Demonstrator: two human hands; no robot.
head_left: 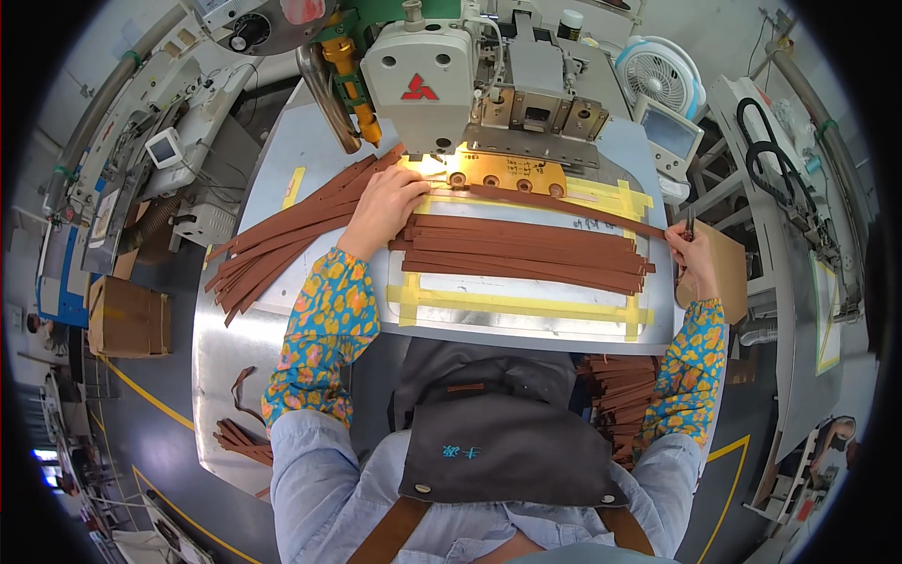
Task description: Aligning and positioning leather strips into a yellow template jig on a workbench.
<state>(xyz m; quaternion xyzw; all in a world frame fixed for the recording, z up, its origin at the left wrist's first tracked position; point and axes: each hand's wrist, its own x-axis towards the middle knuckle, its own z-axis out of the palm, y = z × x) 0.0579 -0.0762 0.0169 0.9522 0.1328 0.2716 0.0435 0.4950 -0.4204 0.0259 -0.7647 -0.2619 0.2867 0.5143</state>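
One long, narrow brown strip (566, 204)

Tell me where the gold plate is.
In the head view, the gold plate lies at upper centre, just right of the left hand and beyond the brown strip held by the right hand.

We classify the premises as a factory workshop, evidenced by an industrial machine head (418, 105) above the table (228, 362), stacked brown strips (517, 249), a cardboard box (130, 318) and yellow floor markings (152, 398).
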